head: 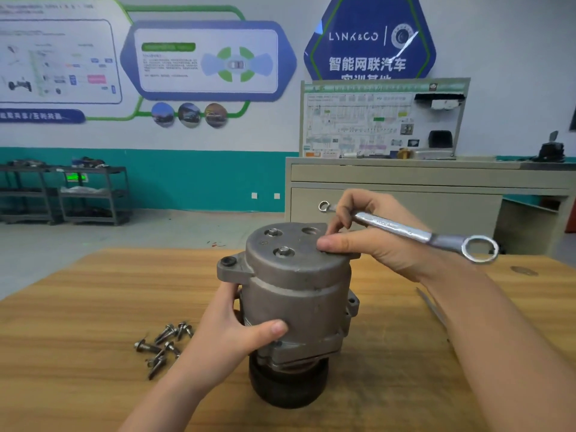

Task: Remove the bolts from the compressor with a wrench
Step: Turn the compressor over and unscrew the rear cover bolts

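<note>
1. At the top-right rim of the compressor (296, 294), the right hand (371, 241) sits w/ thumb and fingertips pinched on smth at the cover edge, prob. a bolt head, though the fingers hide it. The same hand carries the wrench (405, 229) laid across the palem side, loosely trapped, not gripped for turning.
2. Wrench long axis runs upper-left to lower-right; small ring end pokes out past the knuckles to the left, big ring end hangs free to the right, off the compressor.
3. Key relation: remaining bolts lie left of the right hand on the top cover, the near bolt (283, 251) and the far bolt (273, 232), both seated. Right hand is nearer to them than the left.
4. Left hand (230, 332) wraps the compressor body from the left, thumb across the front, bracing it upright on its dark pulley end.
5. Loose bolts (163, 344) lie in a pile on the wooden table (78, 307), left of the left wrist.
6. Judgement: finger-spinning one bolt out; next needs the wrench re-gripped and a ring end dropped on a bolt to the left.
</note>
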